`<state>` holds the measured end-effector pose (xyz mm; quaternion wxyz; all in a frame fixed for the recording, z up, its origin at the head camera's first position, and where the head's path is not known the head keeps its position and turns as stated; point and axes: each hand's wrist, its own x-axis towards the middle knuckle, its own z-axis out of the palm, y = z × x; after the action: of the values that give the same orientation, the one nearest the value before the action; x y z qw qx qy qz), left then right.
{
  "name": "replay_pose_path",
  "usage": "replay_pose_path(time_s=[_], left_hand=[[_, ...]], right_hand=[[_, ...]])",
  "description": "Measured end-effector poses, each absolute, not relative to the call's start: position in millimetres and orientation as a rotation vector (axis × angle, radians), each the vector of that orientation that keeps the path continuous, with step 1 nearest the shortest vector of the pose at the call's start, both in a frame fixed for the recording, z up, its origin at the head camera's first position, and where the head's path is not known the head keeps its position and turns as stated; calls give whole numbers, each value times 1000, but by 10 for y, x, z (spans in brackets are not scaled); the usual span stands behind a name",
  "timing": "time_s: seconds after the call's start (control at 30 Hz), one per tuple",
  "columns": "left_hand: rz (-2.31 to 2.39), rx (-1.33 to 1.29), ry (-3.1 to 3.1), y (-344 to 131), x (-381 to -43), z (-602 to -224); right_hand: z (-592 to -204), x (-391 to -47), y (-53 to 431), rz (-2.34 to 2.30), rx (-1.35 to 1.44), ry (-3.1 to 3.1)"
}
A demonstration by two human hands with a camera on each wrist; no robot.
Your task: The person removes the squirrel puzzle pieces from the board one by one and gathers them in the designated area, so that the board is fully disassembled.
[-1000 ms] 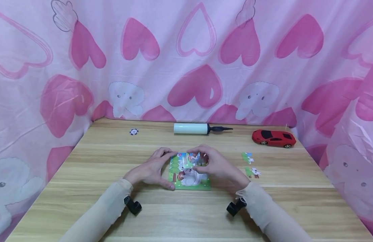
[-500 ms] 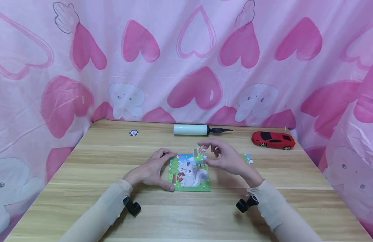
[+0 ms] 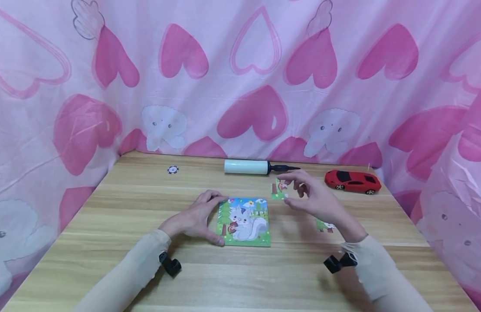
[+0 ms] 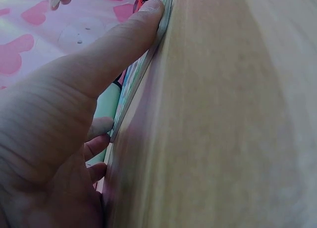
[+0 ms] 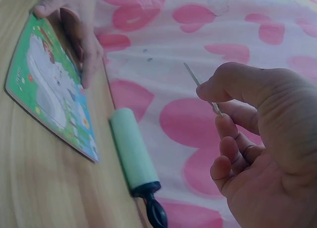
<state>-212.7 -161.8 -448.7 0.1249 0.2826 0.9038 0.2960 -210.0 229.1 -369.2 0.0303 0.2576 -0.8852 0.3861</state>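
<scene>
Picture board lies flat on the bench, the left hand resting straight fingers against its left side, seemingly for steadiness, while the right hand pinches a puzzle piece aloft.

Puzzle is lying on table, pump lying behind it, chip sitting left of pump, car right

Smooth wood-grained table, smooth printed card puzzle board, thin card puzzle piece, glossy plastic pump, smooth plastic toy car, creased cloth-like curtain
</scene>
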Motion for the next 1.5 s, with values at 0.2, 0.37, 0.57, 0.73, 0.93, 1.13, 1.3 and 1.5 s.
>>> replay_pose_path(time_s=[0.2, 0.37, 0.57, 0.73, 0.93, 1.13, 1.3, 1.5], left_hand=[[859, 810, 2628, -1622, -2125, -4514], [856, 815, 2627, -1612, -2126, -4509], [848, 829, 2635, -1608, -2135, -4498], [844, 833, 2640, -1621, -2138, -4500], [847, 834, 2636, -1643, -2136, -4506], [847, 832, 2632, -1644, -2138, -4508], [839, 853, 2639, -1639, -2146, -4507], [841, 862, 2638, -1629, -2148, -4491]], right_hand=[[-3601, -2046, 2487, 1146, 779, -2709], [-3562, -1968, 2706, 1104, 763, -2695], [-3556, -1859, 3005, 1146, 707, -2692], [-3605, -1787, 3227, 1160, 682, -2669], [-3719, -1703, 3400, 1129, 692, -2678], [-3840, -1627, 3488, 1099, 742, -2697], [-3963, -1565, 3527, 1134, 791, -2716], [-4154, -1459, 3560, 1179, 824, -2752]])
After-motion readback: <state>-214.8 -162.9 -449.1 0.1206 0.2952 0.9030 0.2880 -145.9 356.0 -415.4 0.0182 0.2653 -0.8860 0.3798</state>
